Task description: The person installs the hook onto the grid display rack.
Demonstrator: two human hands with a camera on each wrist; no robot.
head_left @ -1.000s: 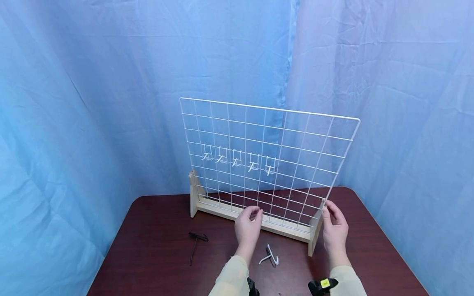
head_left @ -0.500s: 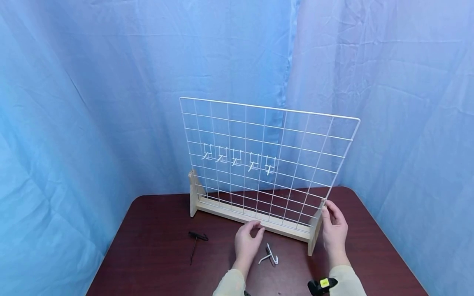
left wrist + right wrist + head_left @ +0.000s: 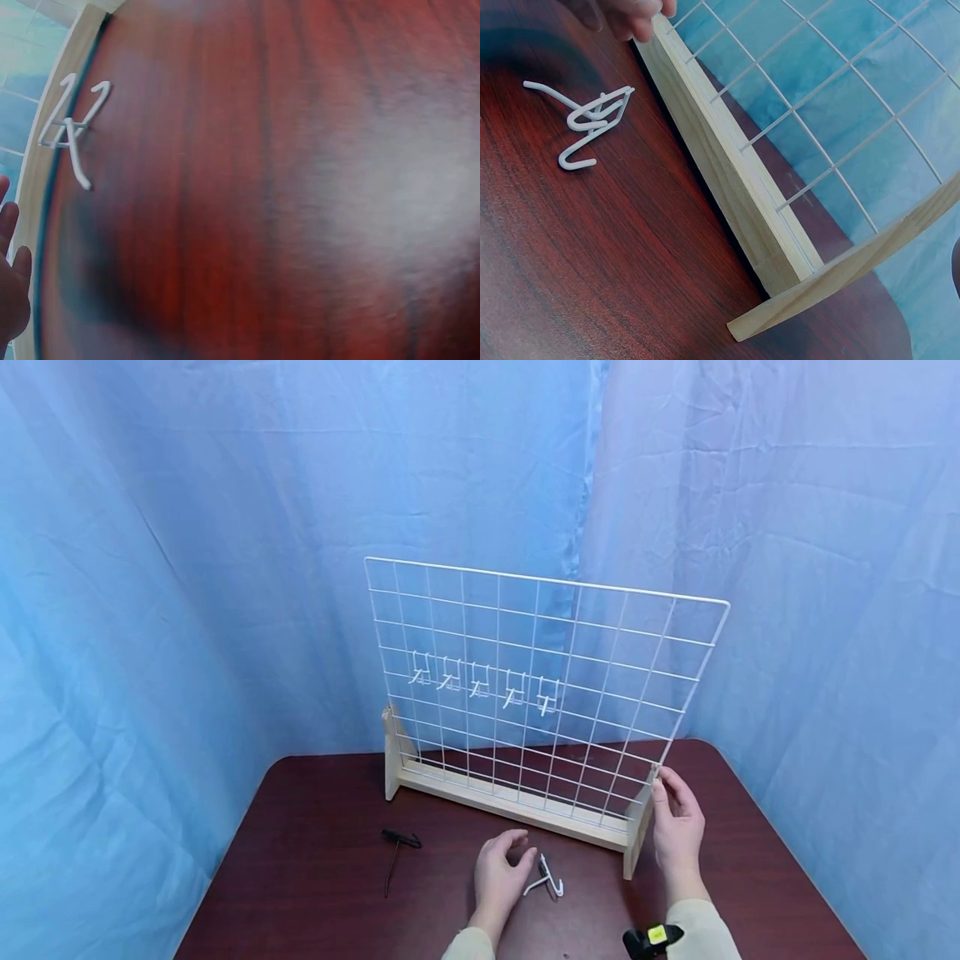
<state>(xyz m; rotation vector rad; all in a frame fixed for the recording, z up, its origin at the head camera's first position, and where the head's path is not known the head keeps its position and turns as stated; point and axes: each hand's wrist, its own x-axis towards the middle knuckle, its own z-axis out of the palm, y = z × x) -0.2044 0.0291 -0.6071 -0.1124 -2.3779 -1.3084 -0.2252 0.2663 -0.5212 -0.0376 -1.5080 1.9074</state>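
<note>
A white wire grid panel (image 3: 570, 643) stands upright in a wooden stand (image 3: 633, 835). My right hand (image 3: 678, 827) holds the top of the stand's right end piece, thumb in front, beside the grid's edge. In the right wrist view only a sliver of that hand shows at the right edge. My left hand (image 3: 498, 872) is low over the table in front of the stand, thumb and fingers parted with nothing between them. Just right of its thumb lies a white wire hook (image 3: 551, 878). The left wrist view shows the left fingers (image 3: 22, 262) at the left edge, near that hook.
Several white hooks (image 3: 513, 693) hang in a row across the middle of the grid. A black hook (image 3: 401, 842) lies on the dark red table (image 3: 322, 827), left of the left hand. Blue curtains (image 3: 225, 568) surround the table.
My left hand has come down and toward me from the stand's base to beside the white hook, its thumb and fingers spreading apart. My right hand has stayed in place.
</note>
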